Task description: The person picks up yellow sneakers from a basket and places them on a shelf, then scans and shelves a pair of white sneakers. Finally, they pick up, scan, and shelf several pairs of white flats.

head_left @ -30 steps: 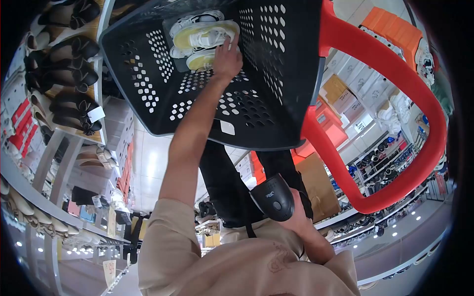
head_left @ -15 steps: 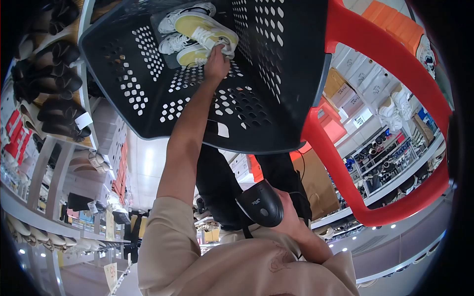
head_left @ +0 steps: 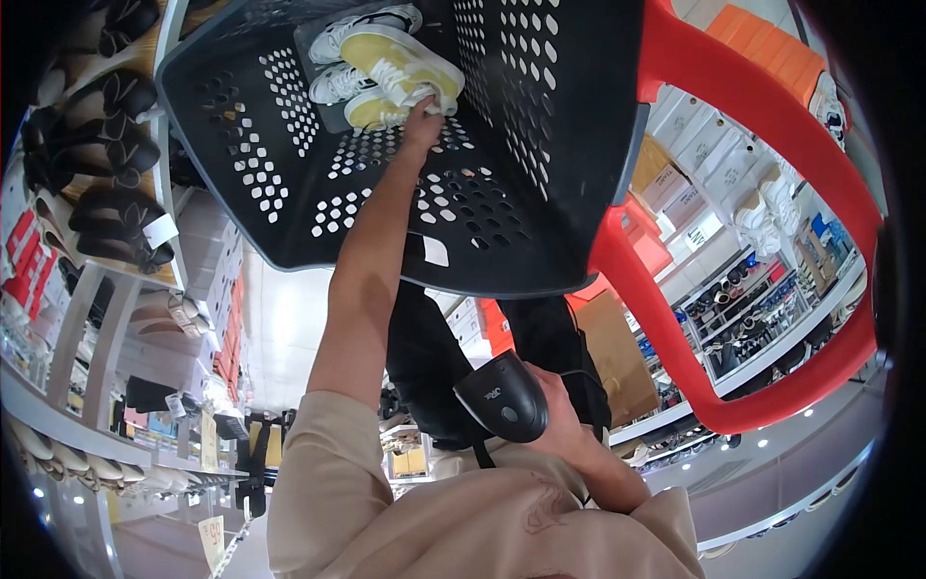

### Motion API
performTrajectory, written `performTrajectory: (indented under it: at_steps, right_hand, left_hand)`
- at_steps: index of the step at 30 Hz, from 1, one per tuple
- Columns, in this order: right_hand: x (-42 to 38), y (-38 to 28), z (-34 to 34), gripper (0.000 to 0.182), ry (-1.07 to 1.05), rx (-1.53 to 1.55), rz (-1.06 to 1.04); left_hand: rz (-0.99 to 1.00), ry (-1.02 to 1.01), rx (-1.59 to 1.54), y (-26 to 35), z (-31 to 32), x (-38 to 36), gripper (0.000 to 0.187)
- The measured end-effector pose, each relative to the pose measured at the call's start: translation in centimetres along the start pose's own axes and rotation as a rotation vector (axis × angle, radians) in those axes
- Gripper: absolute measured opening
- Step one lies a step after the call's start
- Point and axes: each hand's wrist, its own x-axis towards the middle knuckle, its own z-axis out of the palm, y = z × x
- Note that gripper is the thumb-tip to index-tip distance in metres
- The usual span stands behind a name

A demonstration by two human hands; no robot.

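Observation:
My left hand (head_left: 422, 125) reaches deep into a black perforated cart basket (head_left: 381, 217). Its fingers are closed at the opening of a yellow sneaker (head_left: 395, 60) with white laces; the fingertips are partly hidden. Under and beside it lie another yellow shoe (head_left: 365, 108) and white sneakers (head_left: 338, 85), grouped at the far end of the basket. Low in front of my body, my right hand (head_left: 564, 415) is wrapped round a black handheld scanner (head_left: 502, 398), whose rounded head points to the left.
The cart's thick red handle frame (head_left: 666, 318) curves along the right side. Shelves with dark shoes (head_left: 116, 154) stand close on the left. Stacked white boxes (head_left: 704, 145) and orange boxes (head_left: 767, 48) line the right. A brown cardboard piece (head_left: 617, 372) is beside my legs.
My left hand has shifted slightly, and the upper yellow sneaker has turned a little in its grasp. The scanner in my right hand has moved slightly left.

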Motion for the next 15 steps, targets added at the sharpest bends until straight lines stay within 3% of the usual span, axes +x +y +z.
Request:
performTrajectory:
  at_steps: [2,3,7,9,10,12,15]
  right_hand:
    - [0.1,0.4,0.0,0.051,0.008,0.002,-0.024]
    - [0.3,0.4,0.0,0.051,0.006,-0.003,-0.021]
    - [0.5,0.3,-0.4,0.049,0.025,0.024,0.015]
    - [0.6,0.6,-0.6,0.048,0.03,0.007,0.003]
    - [0.4,1.1,-0.6,0.048,0.037,0.001,0.005]
    - [0.1,1.7,-0.6,0.048,0.044,-0.012,0.007]
    - [0.5,1.9,-0.8,0.048,0.068,-0.005,0.026]
  left_hand:
    - [-0.427,-0.037,-0.686,2.6,-0.7,-0.1,0.071]
    - [-0.45,0.024,-0.805,2.5,-0.2,0.4,0.071]
    - [-0.432,0.09,-1.164,0.5,2.1,2.4,0.061]
    - [-0.325,0.149,-1.524,-0.3,2.9,3.5,0.049]
    - [-0.324,0.145,-1.531,0.1,3.2,3.5,0.049]
    - [-0.291,0.288,-1.685,0.5,3.7,3.4,0.027]
    - [-0.298,0.245,-1.699,0.4,3.9,4.6,0.031]
